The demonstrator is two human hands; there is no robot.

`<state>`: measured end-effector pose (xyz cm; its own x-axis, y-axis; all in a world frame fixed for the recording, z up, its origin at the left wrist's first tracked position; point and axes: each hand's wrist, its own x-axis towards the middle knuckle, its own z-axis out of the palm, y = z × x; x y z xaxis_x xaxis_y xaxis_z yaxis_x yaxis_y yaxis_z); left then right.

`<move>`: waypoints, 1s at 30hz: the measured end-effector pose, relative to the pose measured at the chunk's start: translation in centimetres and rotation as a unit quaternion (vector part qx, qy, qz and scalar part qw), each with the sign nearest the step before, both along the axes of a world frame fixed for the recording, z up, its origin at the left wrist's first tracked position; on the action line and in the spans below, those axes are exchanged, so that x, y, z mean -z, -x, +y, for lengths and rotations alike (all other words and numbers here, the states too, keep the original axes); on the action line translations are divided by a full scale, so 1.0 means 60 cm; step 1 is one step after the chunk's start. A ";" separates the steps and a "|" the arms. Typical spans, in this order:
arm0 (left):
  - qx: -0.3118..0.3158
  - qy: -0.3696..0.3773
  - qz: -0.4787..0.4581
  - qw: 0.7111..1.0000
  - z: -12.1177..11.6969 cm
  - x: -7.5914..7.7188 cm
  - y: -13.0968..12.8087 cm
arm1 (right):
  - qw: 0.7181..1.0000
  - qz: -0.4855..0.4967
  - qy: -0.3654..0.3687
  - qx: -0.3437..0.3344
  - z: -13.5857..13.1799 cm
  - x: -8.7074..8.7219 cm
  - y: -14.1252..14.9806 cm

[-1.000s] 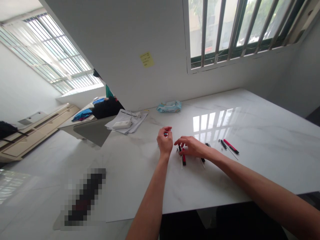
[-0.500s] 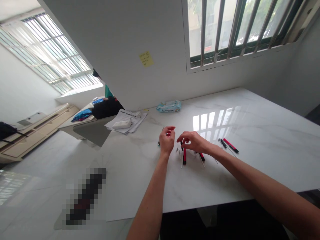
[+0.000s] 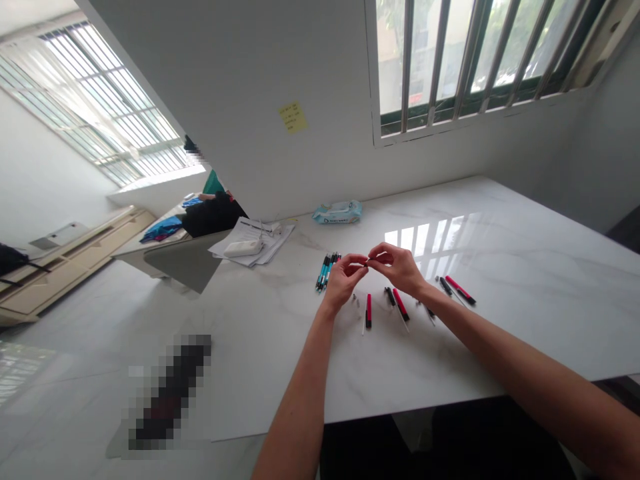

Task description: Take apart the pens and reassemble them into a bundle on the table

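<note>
My left hand (image 3: pixel 345 280) and my right hand (image 3: pixel 397 267) meet fingertip to fingertip above the table. Both pinch a small black pen part (image 3: pixel 367 263), mostly hidden by the fingers. Below them lies a red and black pen barrel (image 3: pixel 369 310) with a thin white refill (image 3: pixel 363 325) and tiny metallic-looking pieces (image 3: pixel 355 299) beside it. Under my right wrist is a second red barrel (image 3: pixel 401 304) with a black pen part (image 3: pixel 389 296). Just behind my left hand, several blue and black pens (image 3: pixel 325 272) lie side by side, partly covered.
Farther right lies another red barrel (image 3: pixel 460 291) with a black part (image 3: pixel 445 287). A blue wipes packet (image 3: pixel 337 213) rests against the wall. Papers (image 3: pixel 273 243) with a white device (image 3: pixel 243 249) on them are at the back left. A blurred dark object (image 3: pixel 173 393) is at lower left.
My right hand has lifted the black pen part up from beside the red barrel to my left hand. My left fingers have turned inward to meet it, uncovering the row of pens.
</note>
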<state>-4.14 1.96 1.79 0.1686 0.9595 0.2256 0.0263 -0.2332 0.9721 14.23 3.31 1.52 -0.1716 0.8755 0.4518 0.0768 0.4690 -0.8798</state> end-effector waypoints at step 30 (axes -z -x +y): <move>-0.192 0.000 0.012 0.981 -0.088 0.018 0.046 | 0.965 0.136 0.179 -0.135 -0.011 0.017 0.030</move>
